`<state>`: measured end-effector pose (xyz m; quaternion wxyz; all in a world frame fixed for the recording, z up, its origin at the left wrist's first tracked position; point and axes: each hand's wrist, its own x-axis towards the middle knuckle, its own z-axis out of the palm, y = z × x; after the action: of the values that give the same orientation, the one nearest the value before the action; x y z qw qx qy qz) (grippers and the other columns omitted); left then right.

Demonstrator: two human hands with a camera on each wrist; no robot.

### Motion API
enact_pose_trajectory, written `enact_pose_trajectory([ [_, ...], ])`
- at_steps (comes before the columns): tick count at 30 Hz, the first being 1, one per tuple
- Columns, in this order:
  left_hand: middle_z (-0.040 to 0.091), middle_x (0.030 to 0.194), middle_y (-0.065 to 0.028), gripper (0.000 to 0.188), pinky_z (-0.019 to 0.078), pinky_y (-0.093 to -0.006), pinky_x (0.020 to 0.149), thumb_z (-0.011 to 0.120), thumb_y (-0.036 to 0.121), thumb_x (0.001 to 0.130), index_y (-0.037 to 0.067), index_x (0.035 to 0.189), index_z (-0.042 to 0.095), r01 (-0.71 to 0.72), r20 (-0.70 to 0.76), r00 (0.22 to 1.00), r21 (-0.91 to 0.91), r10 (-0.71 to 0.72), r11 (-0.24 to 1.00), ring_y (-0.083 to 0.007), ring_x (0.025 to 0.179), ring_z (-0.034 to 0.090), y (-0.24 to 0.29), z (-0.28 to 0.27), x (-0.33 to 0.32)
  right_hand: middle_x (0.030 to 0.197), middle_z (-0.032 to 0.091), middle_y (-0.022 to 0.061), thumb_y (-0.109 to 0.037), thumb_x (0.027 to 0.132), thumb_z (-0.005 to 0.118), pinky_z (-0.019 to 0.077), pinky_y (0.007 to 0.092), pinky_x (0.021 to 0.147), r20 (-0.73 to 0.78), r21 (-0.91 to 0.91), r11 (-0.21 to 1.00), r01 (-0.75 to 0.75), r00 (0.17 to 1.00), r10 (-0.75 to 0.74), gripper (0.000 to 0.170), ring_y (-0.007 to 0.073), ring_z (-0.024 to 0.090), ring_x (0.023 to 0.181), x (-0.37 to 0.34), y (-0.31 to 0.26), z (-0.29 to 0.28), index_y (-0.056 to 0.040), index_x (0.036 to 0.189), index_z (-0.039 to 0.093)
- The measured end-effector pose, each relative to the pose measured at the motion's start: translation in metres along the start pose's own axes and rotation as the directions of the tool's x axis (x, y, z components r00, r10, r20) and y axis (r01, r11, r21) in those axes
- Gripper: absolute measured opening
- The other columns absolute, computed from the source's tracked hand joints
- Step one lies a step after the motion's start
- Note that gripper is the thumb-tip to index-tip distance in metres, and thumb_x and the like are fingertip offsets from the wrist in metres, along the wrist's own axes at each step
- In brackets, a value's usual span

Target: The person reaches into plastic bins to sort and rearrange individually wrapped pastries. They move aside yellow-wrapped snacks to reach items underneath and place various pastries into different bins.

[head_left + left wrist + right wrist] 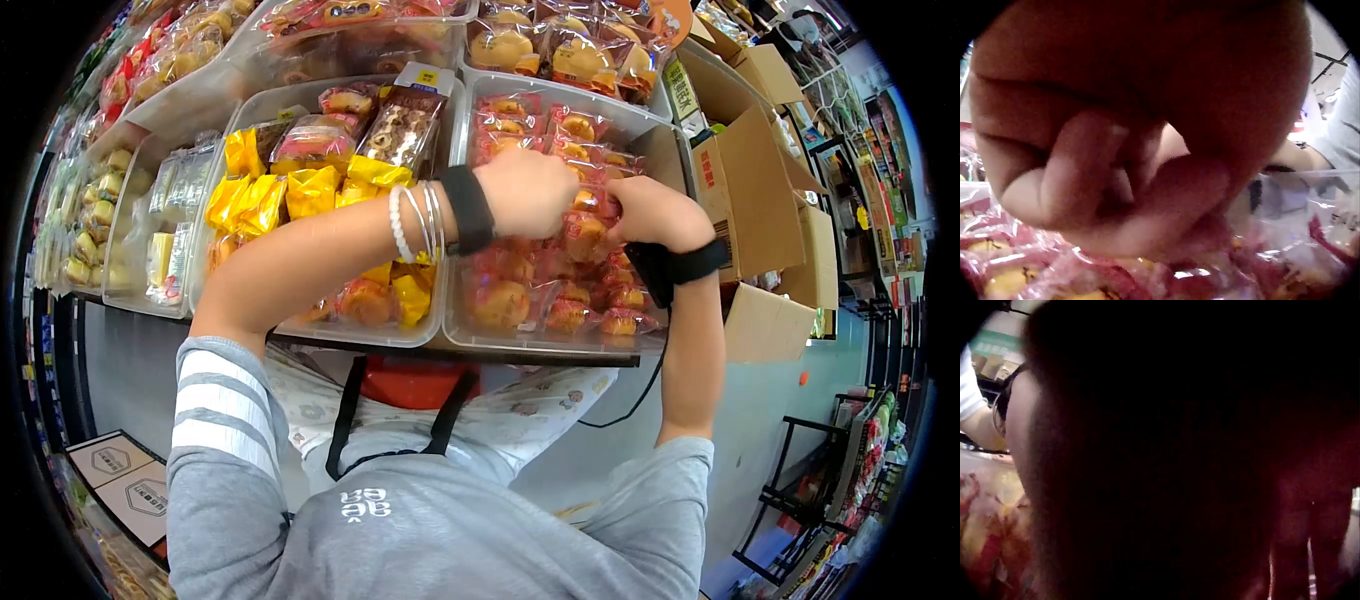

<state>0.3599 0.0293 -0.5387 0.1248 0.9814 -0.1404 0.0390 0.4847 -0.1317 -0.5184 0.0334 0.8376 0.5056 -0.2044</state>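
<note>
Head view: both arms are stretched forward over a clear plastic bin and bent at the elbows, with the left hand held over its middle and the right hand turned inward from the opposite side. The two hands are brought close together. In the left wrist view, the left fingers are seen curled inward above pink-printed wrappers; whether any wrapper is pinched by them cannot be told. Just beside the right fingertips, one individually wrapped round cake is seen; whether it is gripped cannot be told, since the right wrist view is largely darkened by the hand.

More than a dozen wrapped cakes are held in that bin, beneath and around the hands. Each wrist is circled by one black band; on the left, one beaded bracelet and at least two silver bangles are also worn. In the neighbouring bin, at least five yellow packets and one long brown-labelled pack are contained.

Both bins are set on a dark-edged display table. At least two cardboard boxes are stood to the right. Grey floor is shown beyond, and stocked shelves are ranged along the room's sides.
</note>
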Motion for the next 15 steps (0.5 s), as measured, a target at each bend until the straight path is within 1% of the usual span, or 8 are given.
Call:
enact_pose_trajectory([
  [1, 0.066, 0.078, -0.0192, 0.02, 0.0525, -0.0433, 0.06, 0.063, 0.017, 0.069, 0.0, 0.08, 0.066, 0.04, 0.054, 0.998, -0.001, -0.04, 0.999, -0.0337, 0.073, 0.067, -0.002, -0.002, 0.003, 0.096, 0.064, 0.0227, -0.017, 0.061, 0.074, 0.051, 0.0434, 0.077, 0.075, -0.045, 0.997, -0.058, 0.995, 0.061, 0.035, 0.0368, 0.062, 0.09, 0.007, 0.0, 0.005, 0.0031, 0.088, 0.064],
  [2, 0.066, 0.079, -0.0187, 0.021, 0.0523, -0.0436, 0.06, 0.063, 0.017, 0.068, 0.001, 0.08, 0.066, 0.076, 0.109, 0.991, 0.002, -0.075, 0.997, -0.0336, 0.073, 0.067, -0.001, -0.003, 0.005, 0.096, 0.064, 0.0227, -0.017, 0.061, 0.074, 0.051, 0.0434, 0.077, 0.074, -0.039, 0.997, -0.064, 0.995, 0.067, 0.035, 0.0368, 0.062, 0.09, 0.006, -0.002, 0.008, 0.0031, 0.088, 0.064],
  [3, 0.063, 0.068, -0.0175, 0.022, 0.0515, -0.0443, 0.061, 0.066, 0.023, 0.071, 0.001, 0.072, 0.066, 0.072, 0.047, 0.996, -0.004, -0.071, 0.997, -0.0357, 0.067, 0.064, 0.001, -0.002, 0.005, 0.095, 0.064, 0.0226, -0.018, 0.061, 0.074, 0.0514, 0.0433, 0.077, 0.018, -0.074, 0.995, -0.072, 0.997, 0.074, 0.034, 0.0366, 0.063, 0.091, 0.005, -0.008, 0.007, 0.0028, 0.087, 0.065],
  [6, 0.063, 0.068, -0.0182, 0.023, 0.0519, -0.0438, 0.062, 0.066, 0.024, 0.07, 0.001, 0.072, 0.066, 0.106, 0.041, 0.993, 0.087, -0.11, 0.991, -0.0356, 0.069, 0.064, 0.006, 0.0, 0.008, 0.093, 0.064, 0.0221, -0.019, 0.061, 0.075, 0.0525, 0.0429, 0.078, -0.061, -0.125, 0.989, -0.079, 0.996, 0.072, 0.035, 0.0364, 0.063, 0.089, 0.005, -0.012, 0.009, 0.0017, 0.087, 0.066],
  [10, 0.063, 0.069, -0.0192, 0.027, 0.0521, -0.0435, 0.062, 0.066, 0.027, 0.071, 0.0, 0.072, 0.065, 0.142, 0.071, 0.986, 0.134, -0.152, 0.981, -0.0356, 0.07, 0.065, 0.014, -0.006, 0.013, 0.093, 0.064, 0.0224, -0.018, 0.065, 0.072, 0.0533, 0.0438, 0.076, -0.107, -0.156, 0.986, -0.055, 0.994, 0.038, 0.031, 0.0369, 0.064, 0.088, 0.007, -0.011, 0.013, 0.0012, 0.088, 0.066],
  [12, 0.067, 0.078, -0.0177, 0.025, 0.0524, -0.0433, 0.062, 0.061, 0.023, 0.066, 0.002, 0.079, 0.068, 0.194, 0.093, 0.975, 0.101, -0.204, 0.976, -0.033, 0.073, 0.066, 0.013, -0.009, 0.015, 0.093, 0.065, 0.0226, -0.016, 0.068, 0.07, 0.0534, 0.0443, 0.075, -0.114, -0.142, 0.989, -0.05, 0.993, 0.034, 0.027, 0.0371, 0.064, 0.088, 0.005, -0.012, 0.016, 0.0015, 0.087, 0.066],
  [14, 0.066, 0.078, -0.0179, 0.026, 0.0525, -0.0432, 0.063, 0.06, 0.023, 0.067, 0.002, 0.079, 0.068, 0.188, 0.064, 0.978, 0.121, -0.196, 0.975, -0.0331, 0.073, 0.066, 0.013, -0.006, 0.015, 0.093, 0.065, 0.0227, -0.012, 0.073, 0.066, 0.0534, 0.0448, 0.075, -0.251, -0.157, 0.983, -0.098, 0.966, 0.056, 0.018, 0.037, 0.064, 0.088, 0.005, -0.012, 0.025, 0.0013, 0.085, 0.066],
  [15, 0.066, 0.077, -0.0181, 0.026, 0.0526, -0.0431, 0.063, 0.06, 0.024, 0.068, 0.002, 0.079, 0.068, 0.185, 0.033, 0.981, 0.138, -0.191, 0.973, -0.0332, 0.073, 0.066, 0.014, -0.006, 0.015, 0.093, 0.065, 0.0222, -0.009, 0.075, 0.063, 0.0531, 0.0452, 0.076, -0.244, -0.165, 0.975, -0.151, 0.964, 0.108, 0.015, 0.0366, 0.064, 0.089, 0.006, -0.013, 0.026, 0.0003, 0.086, 0.068],
])
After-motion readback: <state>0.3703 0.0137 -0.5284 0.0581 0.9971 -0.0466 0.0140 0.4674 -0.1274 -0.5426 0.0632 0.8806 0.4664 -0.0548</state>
